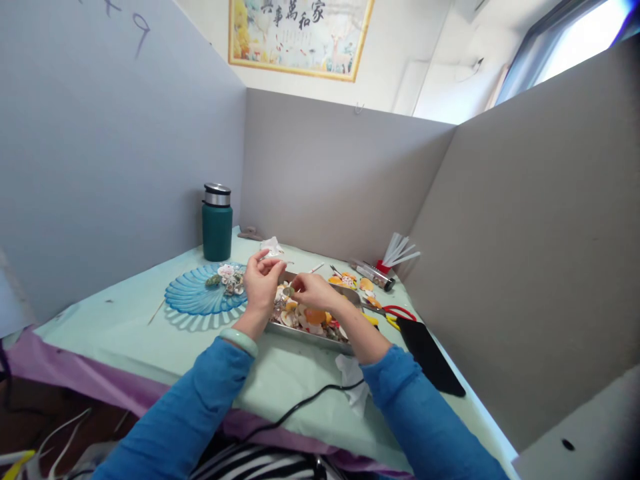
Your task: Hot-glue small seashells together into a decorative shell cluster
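My left hand [263, 285], with a pale bangle on its wrist, hovers over the left end of a metal tray [305, 338]. Its thumb and fingertips are pinched; anything between them is too small to make out. Reaching down into the tray, my right hand [319, 293] has its fingertips closed on a small greenish shell [289, 291]. Mixed shells [315, 316] in white, orange and brown fill the tray. Left of it lies a blue scalloped plate [193, 293], bearing a cluster of shells [229, 277] in pink, white and green.
A green bottle [217, 230] stands at the back left. On the right are red-handled scissors [400, 312], a black flat slab [430, 357], white sticks [397, 250] in a red cup and a clear tube [373, 273]. A black cable [310, 398] crosses the front. Grey partitions [340, 177] enclose the table.
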`<state>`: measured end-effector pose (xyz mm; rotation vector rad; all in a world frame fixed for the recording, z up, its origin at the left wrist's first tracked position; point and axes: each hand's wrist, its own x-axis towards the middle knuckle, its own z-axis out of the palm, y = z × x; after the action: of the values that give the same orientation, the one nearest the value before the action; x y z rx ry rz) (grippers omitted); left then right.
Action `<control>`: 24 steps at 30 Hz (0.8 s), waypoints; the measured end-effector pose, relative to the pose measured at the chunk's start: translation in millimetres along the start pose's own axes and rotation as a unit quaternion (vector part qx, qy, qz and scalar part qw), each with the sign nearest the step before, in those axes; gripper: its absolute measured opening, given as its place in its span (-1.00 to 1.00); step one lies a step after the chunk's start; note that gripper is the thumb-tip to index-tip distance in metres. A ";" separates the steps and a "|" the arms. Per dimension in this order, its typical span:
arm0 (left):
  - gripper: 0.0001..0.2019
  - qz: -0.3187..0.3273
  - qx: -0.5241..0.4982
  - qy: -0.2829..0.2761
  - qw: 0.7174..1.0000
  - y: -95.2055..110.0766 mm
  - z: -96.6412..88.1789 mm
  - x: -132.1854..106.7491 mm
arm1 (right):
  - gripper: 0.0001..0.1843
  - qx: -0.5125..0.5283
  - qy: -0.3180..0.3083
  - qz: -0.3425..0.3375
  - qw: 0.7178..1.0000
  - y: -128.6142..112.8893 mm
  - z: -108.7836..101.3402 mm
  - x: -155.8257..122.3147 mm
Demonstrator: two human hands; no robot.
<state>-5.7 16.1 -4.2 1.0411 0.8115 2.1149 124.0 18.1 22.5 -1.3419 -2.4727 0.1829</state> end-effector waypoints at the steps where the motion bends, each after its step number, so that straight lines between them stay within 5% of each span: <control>1: -0.52 0.000 0.002 -0.007 1.000 0.1 0.3 -0.5 | -0.83 0.053 0.029 0.004 0.998 2.7 -2.6 -4.6; 8: -0.54 0.071 0.049 -0.071 0.994 4.2 3.7 -10.3 | -0.82 0.246 0.157 0.015 0.956 13.6 -9.6 -37.1; 16: -0.56 0.066 0.055 -0.130 0.988 2.6 6.2 -20.5 | -0.79 0.148 0.321 -0.007 0.935 13.4 -9.6 -50.2; 24: -0.57 0.072 0.080 -0.159 0.981 2.0 6.8 -24.1 | -0.79 0.093 0.346 -0.050 0.932 11.2 -8.1 -55.2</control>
<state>11.1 -1.7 -10.0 1.5182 0.7751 1.9512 163.6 -22.1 15.2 -0.9728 -1.8627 -0.0735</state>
